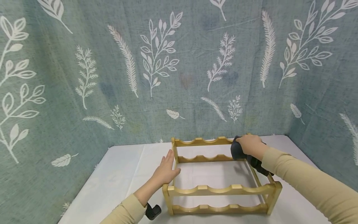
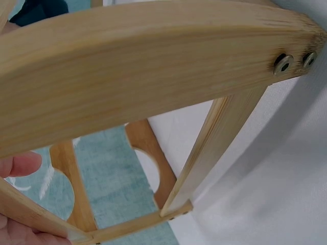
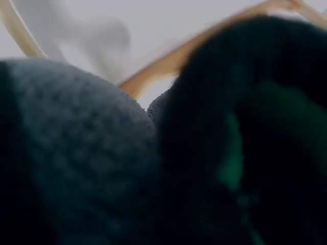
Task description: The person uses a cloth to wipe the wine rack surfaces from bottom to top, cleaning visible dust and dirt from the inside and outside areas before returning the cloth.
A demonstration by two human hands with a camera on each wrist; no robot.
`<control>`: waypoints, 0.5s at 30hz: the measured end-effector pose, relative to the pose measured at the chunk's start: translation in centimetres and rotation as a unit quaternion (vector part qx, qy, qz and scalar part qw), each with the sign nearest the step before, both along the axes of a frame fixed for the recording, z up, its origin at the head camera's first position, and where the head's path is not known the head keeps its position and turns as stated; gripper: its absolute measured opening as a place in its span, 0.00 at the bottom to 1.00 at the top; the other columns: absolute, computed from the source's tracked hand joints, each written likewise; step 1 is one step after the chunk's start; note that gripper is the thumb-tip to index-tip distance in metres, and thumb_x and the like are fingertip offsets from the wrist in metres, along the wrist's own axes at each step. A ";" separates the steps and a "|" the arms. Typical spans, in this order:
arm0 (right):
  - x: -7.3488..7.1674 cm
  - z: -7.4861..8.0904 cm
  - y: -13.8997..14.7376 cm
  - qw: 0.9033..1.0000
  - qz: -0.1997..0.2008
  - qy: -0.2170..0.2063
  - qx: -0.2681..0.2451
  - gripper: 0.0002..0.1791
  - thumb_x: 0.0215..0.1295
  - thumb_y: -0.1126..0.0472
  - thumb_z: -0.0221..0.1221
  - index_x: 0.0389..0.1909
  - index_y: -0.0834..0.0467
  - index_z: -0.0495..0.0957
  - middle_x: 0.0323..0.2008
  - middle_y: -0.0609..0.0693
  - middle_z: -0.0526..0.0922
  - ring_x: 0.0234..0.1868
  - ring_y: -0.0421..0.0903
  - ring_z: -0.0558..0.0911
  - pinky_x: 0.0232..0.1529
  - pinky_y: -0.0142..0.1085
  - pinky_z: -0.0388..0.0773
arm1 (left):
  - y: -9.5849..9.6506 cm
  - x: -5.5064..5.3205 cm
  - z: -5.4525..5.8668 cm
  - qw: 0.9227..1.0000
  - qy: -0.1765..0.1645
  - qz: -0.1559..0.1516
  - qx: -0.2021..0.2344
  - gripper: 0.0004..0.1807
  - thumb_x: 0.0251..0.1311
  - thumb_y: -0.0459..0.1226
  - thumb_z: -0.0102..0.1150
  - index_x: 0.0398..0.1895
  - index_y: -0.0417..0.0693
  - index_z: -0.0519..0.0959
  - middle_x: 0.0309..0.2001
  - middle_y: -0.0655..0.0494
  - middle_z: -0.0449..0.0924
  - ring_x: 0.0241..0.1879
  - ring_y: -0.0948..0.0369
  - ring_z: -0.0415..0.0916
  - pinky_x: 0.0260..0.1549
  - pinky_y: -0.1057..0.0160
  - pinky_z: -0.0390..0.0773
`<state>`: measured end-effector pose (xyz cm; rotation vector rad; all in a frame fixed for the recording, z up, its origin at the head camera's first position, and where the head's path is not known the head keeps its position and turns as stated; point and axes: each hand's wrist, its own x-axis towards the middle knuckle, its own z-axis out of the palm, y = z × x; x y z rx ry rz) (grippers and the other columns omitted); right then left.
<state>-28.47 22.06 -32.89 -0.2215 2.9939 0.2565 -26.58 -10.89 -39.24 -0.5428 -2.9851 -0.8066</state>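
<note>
A light wooden wine rack (image 1: 219, 190) with scalloped rails stands upright on the white-covered table. At its left side my left hand (image 1: 165, 169) lies along the upper side bar, fingers straight and thumb pointing inward. In the left wrist view the thumb (image 2: 24, 164) shows on one side of a wooden bar (image 2: 30, 209) and fingers on the other. My right hand (image 1: 251, 144) grips a dark fuzzy cloth (image 1: 237, 149) at the rack's back right corner. That cloth (image 3: 87, 138) fills much of the right wrist view, dark and blurred, hiding the fingers.
White cloth covers the table (image 1: 117, 174). Behind and beside it hangs a blue-green curtain (image 1: 179, 109) with white leaf prints. A dark wrist device (image 1: 153, 212) is on the left wrist. Bolt heads (image 2: 283, 64) show on a wooden piece of the rack.
</note>
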 end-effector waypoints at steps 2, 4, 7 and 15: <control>0.1 0.4 0.4 0.999 -0.009 -0.012 -0.030 0.24 0.60 0.66 0.57 0.59 0.58 0.70 0.53 0.65 0.74 0.47 0.62 0.76 0.24 0.41 0.74 | 0.0 0.0 0.0 1.000 -0.001 0.001 -0.001 0.42 0.56 0.42 0.51 0.69 0.32 0.47 0.71 0.38 0.42 0.66 0.34 0.42 0.61 0.39 0.52; 0.2 1.1 0.9 0.997 -0.021 -0.023 -0.065 0.27 0.57 0.65 0.59 0.59 0.61 0.69 0.52 0.68 0.73 0.47 0.64 0.75 0.28 0.45 0.75 | 0.0 0.1 0.0 1.000 -0.001 0.002 -0.001 0.42 0.56 0.42 0.51 0.69 0.32 0.47 0.71 0.38 0.42 0.66 0.33 0.42 0.60 0.39 0.53; 0.4 2.4 2.3 0.991 -0.035 -0.026 -0.123 0.31 0.55 0.64 0.61 0.60 0.64 0.66 0.53 0.72 0.70 0.48 0.68 0.73 0.35 0.50 0.75 | 0.1 0.3 0.0 1.000 -0.005 0.000 0.004 0.42 0.56 0.42 0.51 0.69 0.32 0.47 0.71 0.38 0.42 0.65 0.33 0.42 0.60 0.38 0.53; 1.8 6.7 6.6 0.977 -0.062 0.088 -0.186 0.36 0.59 0.59 0.59 0.66 0.61 0.56 0.55 0.76 0.65 0.48 0.73 0.70 0.34 0.57 0.73 | 0.1 0.1 -0.1 1.000 -0.003 -0.001 0.006 0.42 0.56 0.42 0.50 0.69 0.32 0.46 0.71 0.38 0.41 0.65 0.33 0.42 0.60 0.38 0.52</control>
